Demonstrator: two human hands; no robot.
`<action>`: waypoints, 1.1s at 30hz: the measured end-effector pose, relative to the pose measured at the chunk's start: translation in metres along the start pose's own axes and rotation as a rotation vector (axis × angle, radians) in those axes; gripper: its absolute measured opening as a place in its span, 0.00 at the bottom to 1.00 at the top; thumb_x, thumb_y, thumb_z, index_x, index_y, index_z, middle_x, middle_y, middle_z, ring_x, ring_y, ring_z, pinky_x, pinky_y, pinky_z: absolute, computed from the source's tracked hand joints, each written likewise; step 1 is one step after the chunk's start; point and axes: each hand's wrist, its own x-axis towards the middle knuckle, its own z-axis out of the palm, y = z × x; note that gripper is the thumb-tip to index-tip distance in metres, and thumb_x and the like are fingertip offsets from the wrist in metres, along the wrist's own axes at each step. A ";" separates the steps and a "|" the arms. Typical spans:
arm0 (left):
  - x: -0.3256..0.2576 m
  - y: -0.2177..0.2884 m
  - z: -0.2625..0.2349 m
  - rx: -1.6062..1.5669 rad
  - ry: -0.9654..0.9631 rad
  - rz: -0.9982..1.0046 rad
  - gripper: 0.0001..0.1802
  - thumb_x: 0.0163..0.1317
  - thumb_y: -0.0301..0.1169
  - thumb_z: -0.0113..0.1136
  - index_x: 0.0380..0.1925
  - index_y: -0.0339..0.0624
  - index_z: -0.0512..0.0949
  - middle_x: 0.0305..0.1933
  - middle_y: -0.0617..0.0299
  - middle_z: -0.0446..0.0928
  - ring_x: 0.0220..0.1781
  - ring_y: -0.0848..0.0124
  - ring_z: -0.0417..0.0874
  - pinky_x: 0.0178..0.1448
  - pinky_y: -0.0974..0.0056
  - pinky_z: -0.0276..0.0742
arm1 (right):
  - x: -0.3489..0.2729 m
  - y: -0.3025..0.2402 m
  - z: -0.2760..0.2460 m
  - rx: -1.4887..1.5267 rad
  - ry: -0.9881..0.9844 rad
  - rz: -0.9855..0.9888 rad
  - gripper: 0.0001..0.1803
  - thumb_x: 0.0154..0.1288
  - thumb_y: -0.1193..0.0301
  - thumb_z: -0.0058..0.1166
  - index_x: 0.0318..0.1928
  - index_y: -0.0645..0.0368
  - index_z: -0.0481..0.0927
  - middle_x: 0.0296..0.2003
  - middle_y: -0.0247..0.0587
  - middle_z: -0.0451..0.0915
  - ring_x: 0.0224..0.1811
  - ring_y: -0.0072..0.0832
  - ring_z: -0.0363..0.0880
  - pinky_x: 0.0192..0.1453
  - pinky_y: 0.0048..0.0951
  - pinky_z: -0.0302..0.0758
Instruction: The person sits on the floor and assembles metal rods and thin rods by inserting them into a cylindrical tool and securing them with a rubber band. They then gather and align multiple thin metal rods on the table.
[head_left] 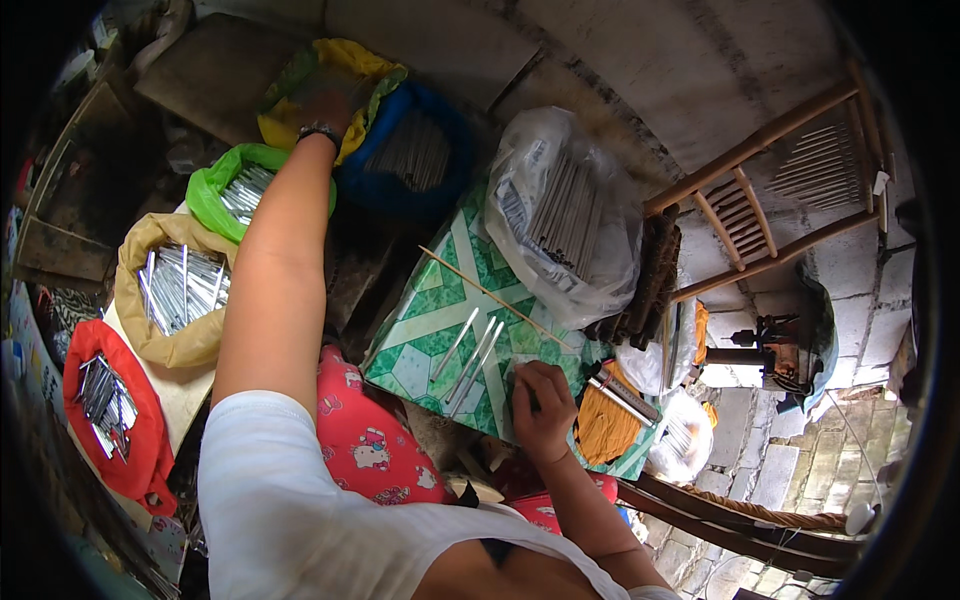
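My left arm stretches far forward, and my left hand (pixel 328 106) is down in a yellow bag (pixel 362 58), its fingers lost in shadow. My right hand (pixel 543 410) rests on the green patterned table (pixel 405 345) with fingers curled; anything inside them is hidden. Just left of it lie three thin metal rods (pixel 472 367), side by side and apart from the hand. A thin wooden stick (pixel 495 297) crosses the table beyond them. At the table's far side stands a clear plastic bag (pixel 618 215) full of long grey rods (pixel 563 215).
Left of my arm, green (pixel 207 187), tan (pixel 150 335) and red (pixel 150 460) bags hold short metal pieces. A blue bag (pixel 455 130) with rods adjoins the yellow one. Right are an orange-tan cloth (pixel 603 425), a metal cylinder (pixel 625 395), a wooden chair (pixel 757 140) and a dark machine (pixel 780 350).
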 end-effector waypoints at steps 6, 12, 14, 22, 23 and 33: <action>0.019 -0.005 0.018 -0.025 0.195 0.092 0.20 0.71 0.40 0.50 0.56 0.45 0.81 0.62 0.45 0.79 0.62 0.49 0.81 0.64 0.46 0.77 | 0.003 -0.001 0.000 0.036 0.013 -0.027 0.13 0.58 0.84 0.60 0.45 0.64 0.85 0.40 0.48 0.83 0.38 0.42 0.84 0.43 0.35 0.82; 0.026 -0.009 0.020 0.045 0.347 0.154 0.18 0.70 0.39 0.52 0.51 0.44 0.85 0.57 0.46 0.83 0.58 0.49 0.84 0.60 0.47 0.79 | 0.004 -0.002 -0.002 0.018 -0.001 -0.039 0.13 0.59 0.84 0.60 0.45 0.64 0.84 0.41 0.49 0.83 0.38 0.43 0.84 0.42 0.35 0.81; 0.012 -0.006 -0.002 0.007 0.301 0.105 0.18 0.69 0.39 0.53 0.49 0.44 0.86 0.55 0.46 0.84 0.56 0.49 0.85 0.59 0.47 0.80 | 0.005 -0.001 -0.001 0.028 0.007 -0.043 0.13 0.59 0.84 0.60 0.45 0.64 0.84 0.41 0.49 0.83 0.38 0.43 0.84 0.42 0.35 0.81; -0.222 0.060 -0.166 -0.682 0.209 0.367 0.11 0.60 0.35 0.71 0.39 0.40 0.88 0.33 0.55 0.87 0.38 0.65 0.89 0.45 0.64 0.82 | 0.002 0.001 -0.001 0.034 0.135 -0.006 0.12 0.61 0.84 0.60 0.46 0.64 0.84 0.41 0.51 0.83 0.40 0.44 0.85 0.44 0.35 0.82; -0.269 0.068 -0.178 -0.738 0.228 0.507 0.09 0.60 0.31 0.69 0.38 0.37 0.86 0.33 0.54 0.85 0.35 0.63 0.88 0.43 0.63 0.81 | 0.002 0.002 -0.001 0.032 0.154 0.010 0.12 0.61 0.84 0.60 0.46 0.64 0.84 0.41 0.51 0.84 0.40 0.44 0.85 0.44 0.35 0.82; -0.452 0.111 -0.171 -0.444 -0.096 0.834 0.06 0.61 0.27 0.64 0.33 0.41 0.76 0.31 0.56 0.72 0.29 0.59 0.81 0.29 0.58 0.77 | -0.002 0.001 -0.001 0.111 0.141 -0.178 0.15 0.55 0.82 0.65 0.45 0.62 0.85 0.41 0.46 0.83 0.39 0.42 0.83 0.43 0.36 0.81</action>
